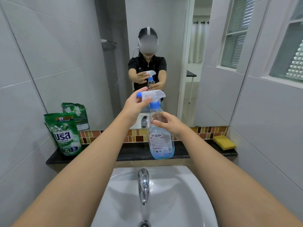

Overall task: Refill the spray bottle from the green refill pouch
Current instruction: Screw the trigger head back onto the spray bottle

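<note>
- Spray bottle [161, 138] stands upright on the dark stone ledge [101, 157] behind the basin, near the middle, just right of the tap line. A sensible spot: flat, stable, and any spill would run toward the sink.
- Left hand [136, 104] grips the white trigger head [152, 95], thumb on the near side, fingers wrapped behind. Likely set to twist the head off at the blue collar [154, 104]; the head is not yet off.
- Right hand [167, 122] is at the clear neck of the bottle, fingers curled but loose; whether it presses the plastic or only hovers against it cannot be told. Judged purpose: to steady the body while the other hand turns.
- Bottle is clear, rigid plastic, narrow at the shoulder, wider below, with a printed label. Blue liquid fills only the lower part, so it looks light and apt to tip if the neck is unsupported.
- Green refill pouch [65, 135] stands upright at the left end of the ledge, well apart from the bottle, leaning near the wall tile. Glossy soft film, creased, white lettering. Untouched.
- Yellow sponge [223, 142] lies at the right end of the ledge, porous and blocky.
- White glazed basin [188, 185] and chrome tap [144, 184] sit below, smooth and slick.
- Mirror [155, 22] backs the ledge; a band of small brown and amber tiles runs beneath it.
</note>
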